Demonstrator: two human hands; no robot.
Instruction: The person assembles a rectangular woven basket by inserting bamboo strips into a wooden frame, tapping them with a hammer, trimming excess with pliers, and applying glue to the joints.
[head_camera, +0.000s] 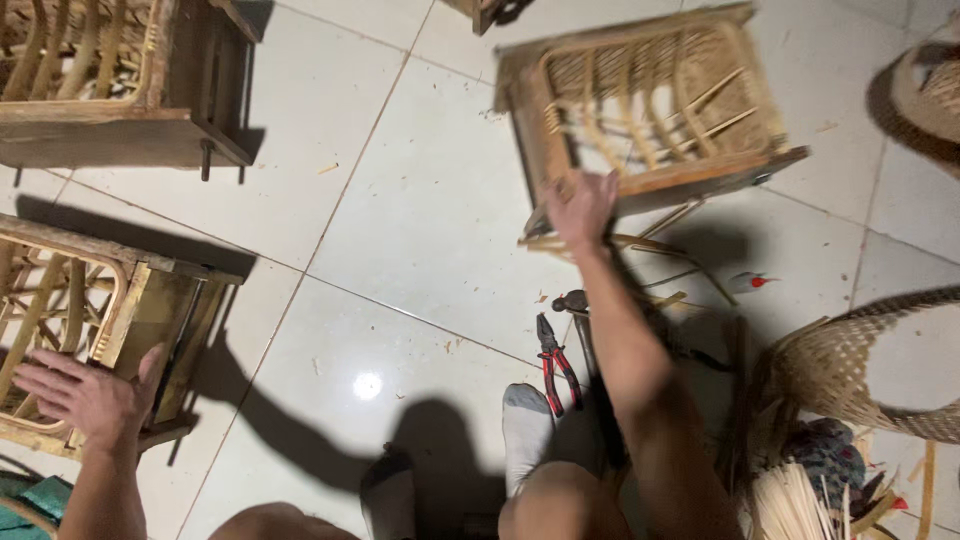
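My right hand grips the near rail of the wooden rattan frame at one o'clock; my left hand lies flat and spread on another frame at nine. I'd judge a firm hold on the solid rail best. Glossy white floor tiles, pliers at six, woven basket at four.

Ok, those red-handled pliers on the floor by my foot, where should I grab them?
Grip the pliers by the two red handles, coming from above with the right hand. They lie flat on the tile, jaws pointing away from you and handles toward the sock, so the handles are probably easiest to reach.
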